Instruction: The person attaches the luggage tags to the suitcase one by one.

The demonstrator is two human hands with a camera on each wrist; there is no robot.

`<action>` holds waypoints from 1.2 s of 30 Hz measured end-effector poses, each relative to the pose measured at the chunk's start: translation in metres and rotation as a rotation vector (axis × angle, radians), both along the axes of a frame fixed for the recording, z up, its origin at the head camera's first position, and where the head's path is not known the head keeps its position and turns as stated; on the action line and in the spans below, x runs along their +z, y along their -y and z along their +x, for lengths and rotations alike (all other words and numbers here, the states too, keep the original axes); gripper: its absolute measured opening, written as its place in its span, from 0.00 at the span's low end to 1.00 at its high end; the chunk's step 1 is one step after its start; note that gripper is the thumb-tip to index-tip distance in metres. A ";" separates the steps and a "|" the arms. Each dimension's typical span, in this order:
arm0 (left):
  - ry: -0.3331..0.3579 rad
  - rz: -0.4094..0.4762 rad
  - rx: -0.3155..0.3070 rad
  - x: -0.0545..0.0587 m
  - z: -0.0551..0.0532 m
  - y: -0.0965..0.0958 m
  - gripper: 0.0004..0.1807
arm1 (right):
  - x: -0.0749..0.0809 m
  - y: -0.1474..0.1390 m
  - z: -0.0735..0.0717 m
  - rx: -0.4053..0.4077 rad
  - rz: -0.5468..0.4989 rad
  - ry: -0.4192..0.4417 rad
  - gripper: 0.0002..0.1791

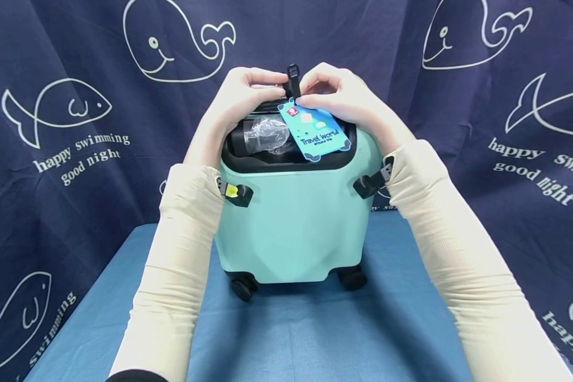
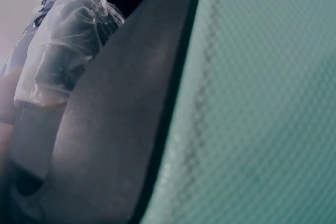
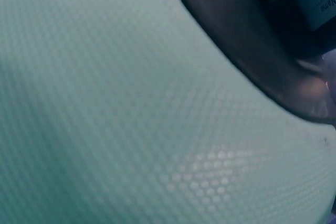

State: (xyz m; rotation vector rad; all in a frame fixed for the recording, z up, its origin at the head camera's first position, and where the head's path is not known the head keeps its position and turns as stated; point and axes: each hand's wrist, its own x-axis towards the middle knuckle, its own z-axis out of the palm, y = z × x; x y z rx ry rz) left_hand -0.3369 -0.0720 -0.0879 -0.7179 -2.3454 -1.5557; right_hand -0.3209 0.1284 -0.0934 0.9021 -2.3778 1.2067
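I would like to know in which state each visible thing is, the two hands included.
Mint-green suitcase: upright on its wheels.
Luggage tag: tilted, "Travel World" side showing.
Black tag strap: buckle end up; fastening unclear.
Carry handle: partly wrapped in clear plastic.
Left hand: pinching the strap.
Right hand: pinching the strap.
Blue cloth: spread under the suitcase.
Navy curtain: hanging behind.

I face a navy curtain [image 1: 315,32], printed with white-outlined whales [image 1: 179,45], fish [image 1: 71,109] and lettering [image 1: 81,152], across the frame's top and sides; blue cloth [image 1: 296,334], softly shadowed, spreads at lower centre.
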 end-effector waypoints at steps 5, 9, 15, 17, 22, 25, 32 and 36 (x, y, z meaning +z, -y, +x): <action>0.004 0.013 -0.045 0.000 0.000 0.000 0.18 | -0.001 -0.001 -0.001 0.052 -0.030 0.004 0.10; -0.002 -0.028 -0.082 -0.001 0.001 0.000 0.19 | -0.001 -0.002 0.001 0.020 0.007 0.003 0.09; 0.003 -0.047 -0.114 -0.001 0.004 0.001 0.19 | -0.001 0.001 0.001 -0.038 0.050 -0.011 0.11; -0.004 -0.038 -0.118 -0.002 0.001 0.001 0.18 | 0.000 0.001 0.002 -0.056 0.060 -0.012 0.12; -0.019 -0.041 -0.076 -0.001 0.002 0.000 0.16 | 0.003 0.002 0.012 -0.067 0.059 -0.008 0.12; -0.022 -0.053 -0.032 -0.001 0.001 0.000 0.15 | 0.005 0.004 0.022 -0.040 0.029 -0.006 0.11; -0.047 -0.002 0.005 -0.001 -0.002 -0.001 0.10 | 0.003 0.004 0.018 0.019 -0.050 -0.003 0.09; -0.041 0.096 -0.006 -0.002 -0.002 -0.001 0.09 | 0.000 0.002 0.005 0.024 -0.068 -0.017 0.09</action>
